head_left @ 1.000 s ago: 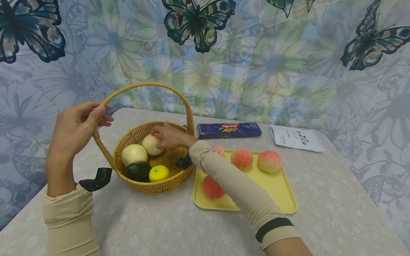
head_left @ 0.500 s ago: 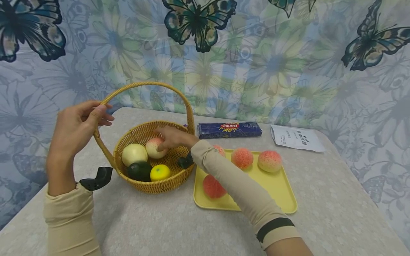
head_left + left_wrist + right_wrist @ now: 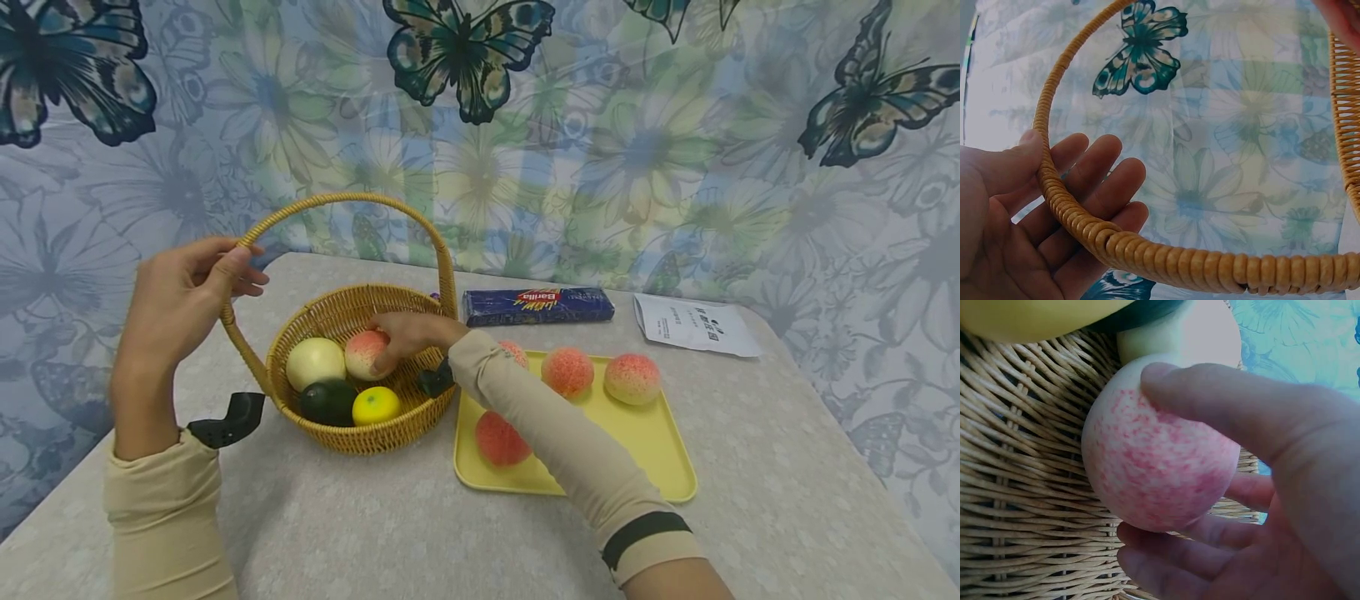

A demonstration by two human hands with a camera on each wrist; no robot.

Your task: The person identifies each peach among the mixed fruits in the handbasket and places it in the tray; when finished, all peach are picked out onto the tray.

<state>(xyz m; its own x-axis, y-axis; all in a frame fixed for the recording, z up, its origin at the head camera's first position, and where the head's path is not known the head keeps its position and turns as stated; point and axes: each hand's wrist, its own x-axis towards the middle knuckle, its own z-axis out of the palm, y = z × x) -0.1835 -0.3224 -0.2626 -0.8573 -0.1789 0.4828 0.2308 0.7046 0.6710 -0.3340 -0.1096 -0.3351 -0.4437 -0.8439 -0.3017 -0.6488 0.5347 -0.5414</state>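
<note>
My left hand (image 3: pixel 176 304) pinches the handle (image 3: pixel 1166 265) of a wicker basket (image 3: pixel 360 442) between thumb and fingers. Inside the basket, my right hand (image 3: pixel 412 335) grips a pale peach with pink speckles (image 3: pixel 1160 456). In the right wrist view, the thumb lies across its upper side and the fingers curve around below. Left of that peach rests a pale, round, cream-green fruit (image 3: pixel 315 364), its kind unclear. Nearer the basket's front are a dark green avocado-like fruit (image 3: pixel 327 402) and a yellow lemon-like fruit (image 3: pixel 376 406).
Right of the basket lies a yellow tray (image 3: pixel 645 450) with several peaches, among them a red one (image 3: pixel 501 439), partly behind the right sleeve. Behind it are a blue Barilla box (image 3: pixel 537 307) and a white packet (image 3: pixel 697 325). A patterned cloth hangs at the back.
The peach has shifted slightly right and nearer in the basket and turned, showing more pink. My right hand loosened around it, then closed again lower down. The left hand stays on the handle.
</note>
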